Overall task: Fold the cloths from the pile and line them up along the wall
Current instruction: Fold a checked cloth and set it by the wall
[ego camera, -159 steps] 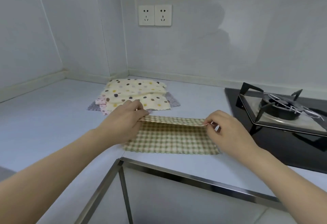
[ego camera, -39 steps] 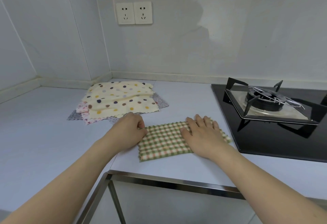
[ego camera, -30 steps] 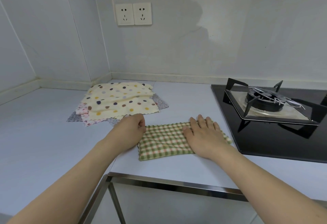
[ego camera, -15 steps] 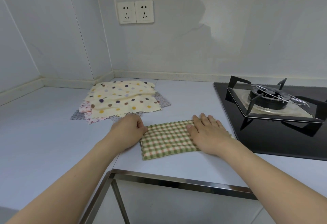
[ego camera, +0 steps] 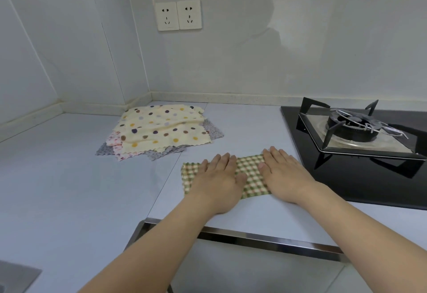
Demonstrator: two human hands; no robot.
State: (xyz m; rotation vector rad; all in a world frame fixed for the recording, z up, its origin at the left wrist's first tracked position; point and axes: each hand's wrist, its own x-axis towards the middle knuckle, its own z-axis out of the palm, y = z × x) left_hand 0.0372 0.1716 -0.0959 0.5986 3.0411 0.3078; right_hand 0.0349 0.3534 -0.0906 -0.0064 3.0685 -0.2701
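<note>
In the head view, both hands are lying flat on the green checked cloth [ego camera: 250,177], which is sitting folded into a narrow strip on the pale table [ego camera: 69,188], just left of the black gas hob [ego camera: 360,144]. The left hand [ego camera: 219,177] is pressing the left half with its fingers straight and spread apart, curled round nothing, and the right hand [ego camera: 283,173] is doing the same on the right half, fingers extended and gripping nothing. The strip's long axis is running left to right, roughly parallel to the back wall [ego camera: 254,61], with a bare band of table lying between it and the wall's low upstand. The pile of unfolded cloths [ego camera: 159,131], topped by a cream polka-dot cloth, is sitting near the corner, up and to the left of the hands, so the left hand is the nearer one to it. Judging from this, the cloth is being smoothed flat; the move to come is probably turning on that left-right axis, either another fold end over end or a push straight away from the person towards the wall, beside the double socket's [ego camera: 178,15] stretch.
</note>
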